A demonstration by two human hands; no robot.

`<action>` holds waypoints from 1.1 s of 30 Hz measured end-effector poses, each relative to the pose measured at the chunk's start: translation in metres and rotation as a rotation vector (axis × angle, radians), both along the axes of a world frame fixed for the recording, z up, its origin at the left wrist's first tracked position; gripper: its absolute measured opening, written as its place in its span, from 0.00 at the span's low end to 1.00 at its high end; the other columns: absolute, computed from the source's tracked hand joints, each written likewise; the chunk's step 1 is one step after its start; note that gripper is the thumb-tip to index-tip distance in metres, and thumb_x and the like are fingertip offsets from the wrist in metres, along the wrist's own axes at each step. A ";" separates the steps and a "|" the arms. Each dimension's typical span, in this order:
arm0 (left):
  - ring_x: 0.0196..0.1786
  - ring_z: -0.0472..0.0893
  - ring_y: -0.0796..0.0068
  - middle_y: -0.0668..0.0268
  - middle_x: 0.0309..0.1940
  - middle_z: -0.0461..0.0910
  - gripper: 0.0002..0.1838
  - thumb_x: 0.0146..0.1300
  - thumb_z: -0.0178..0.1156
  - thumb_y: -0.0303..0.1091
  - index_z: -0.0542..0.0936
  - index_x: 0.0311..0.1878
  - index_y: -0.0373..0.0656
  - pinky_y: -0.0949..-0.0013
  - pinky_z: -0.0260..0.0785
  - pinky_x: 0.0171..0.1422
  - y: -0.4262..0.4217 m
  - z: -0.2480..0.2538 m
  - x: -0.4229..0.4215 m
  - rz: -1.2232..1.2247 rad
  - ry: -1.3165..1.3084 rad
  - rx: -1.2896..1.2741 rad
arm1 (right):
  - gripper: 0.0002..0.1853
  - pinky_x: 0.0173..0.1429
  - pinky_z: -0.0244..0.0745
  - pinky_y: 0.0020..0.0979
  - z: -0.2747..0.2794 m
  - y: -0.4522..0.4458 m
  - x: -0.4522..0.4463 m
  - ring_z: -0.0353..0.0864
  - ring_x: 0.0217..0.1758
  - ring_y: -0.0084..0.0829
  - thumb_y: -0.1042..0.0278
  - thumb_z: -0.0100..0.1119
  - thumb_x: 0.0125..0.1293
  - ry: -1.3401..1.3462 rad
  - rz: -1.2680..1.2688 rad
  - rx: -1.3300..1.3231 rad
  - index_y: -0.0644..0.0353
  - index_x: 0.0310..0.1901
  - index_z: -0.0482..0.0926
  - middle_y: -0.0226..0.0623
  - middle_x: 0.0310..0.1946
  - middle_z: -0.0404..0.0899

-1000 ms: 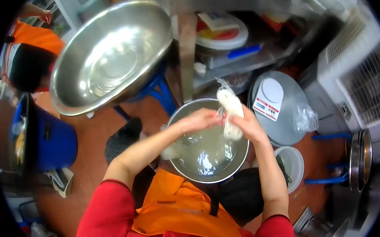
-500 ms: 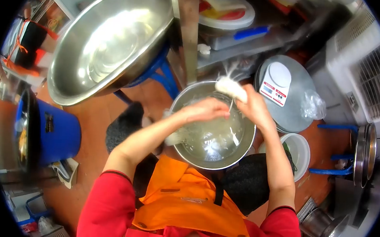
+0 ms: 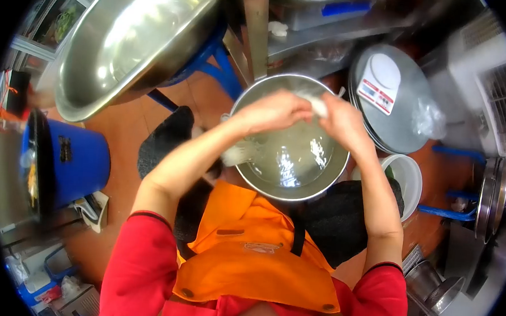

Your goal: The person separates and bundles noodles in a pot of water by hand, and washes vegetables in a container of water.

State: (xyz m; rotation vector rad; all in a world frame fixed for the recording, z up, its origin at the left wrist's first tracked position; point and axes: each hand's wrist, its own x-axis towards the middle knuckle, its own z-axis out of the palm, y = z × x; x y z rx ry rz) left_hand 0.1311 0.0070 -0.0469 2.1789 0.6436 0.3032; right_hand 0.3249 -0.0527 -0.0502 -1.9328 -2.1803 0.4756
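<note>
Above a large metal pot (image 3: pixel 289 191) of cloudy water, both my hands are close together. My right hand (image 3: pixel 344 124) is closed around a soft, white, elongated piece (image 3: pixel 317 107), whose kind I cannot make out. My left hand (image 3: pixel 278 110) has its fingers pinched at the near side of that piece, partly hiding it. Light reflects off the water under my hands. A pale, whitish thing (image 3: pixel 238 153) hangs at the pot's left rim, below my left forearm; its kind is unclear.
A big steel basin (image 3: pixel 72 95) tilts on a blue stool (image 3: pixel 220 76) at upper left. A blue bin (image 3: pixel 83 158) stands left. Right of the pot, a white scale (image 3: pixel 382 79) and a clear plastic bag (image 3: pixel 429 118) lie on a round grey lid (image 3: pixel 409 63); a white bucket (image 3: pixel 413 181) stands below.
My left hand has moved up and right to the white piece. The piece, held outstretched with strands or splashes at its end before, now lies between both hands. The view has shifted.
</note>
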 end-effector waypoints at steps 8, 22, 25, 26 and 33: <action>0.34 0.77 0.86 0.74 0.32 0.80 0.12 0.67 0.58 0.40 0.81 0.40 0.40 0.78 0.70 0.39 0.019 0.013 -0.019 -0.055 -0.211 -0.651 | 0.24 0.43 0.76 0.32 0.037 -0.010 -0.002 0.82 0.36 0.34 0.74 0.61 0.50 0.692 0.243 -0.316 0.58 0.52 0.71 0.38 0.34 0.81; 0.48 0.80 0.62 0.59 0.45 0.81 0.13 0.61 0.56 0.40 0.85 0.42 0.46 0.60 0.72 0.50 -0.033 -0.068 -0.065 0.077 0.738 0.299 | 0.27 0.49 0.74 0.24 0.035 -0.016 0.017 0.79 0.44 0.23 0.65 0.65 0.54 1.320 -0.010 -0.329 0.70 0.54 0.71 0.38 0.42 0.80; 0.49 0.80 0.62 0.59 0.44 0.81 0.12 0.59 0.54 0.34 0.85 0.38 0.46 0.60 0.72 0.48 -0.039 -0.105 -0.056 0.058 0.915 0.432 | 0.30 0.48 0.75 0.25 0.036 -0.016 0.019 0.79 0.43 0.25 0.64 0.65 0.54 1.352 -0.014 -0.278 0.70 0.57 0.69 0.39 0.42 0.80; 0.49 0.80 0.62 0.59 0.45 0.81 0.12 0.58 0.53 0.33 0.85 0.37 0.45 0.60 0.72 0.48 -0.039 -0.116 -0.053 0.070 0.952 0.450 | 0.32 0.46 0.76 0.25 0.035 -0.017 0.019 0.80 0.43 0.25 0.64 0.66 0.53 1.358 -0.024 -0.259 0.70 0.58 0.69 0.40 0.41 0.80; 0.48 0.80 0.53 0.52 0.42 0.80 0.13 0.56 0.52 0.28 0.80 0.43 0.36 0.58 0.71 0.51 -0.042 -0.107 -0.055 -0.032 0.916 0.298 | 0.30 0.47 0.75 0.25 0.040 -0.027 0.020 0.79 0.43 0.25 0.65 0.65 0.54 1.329 -0.034 -0.266 0.70 0.57 0.69 0.40 0.42 0.80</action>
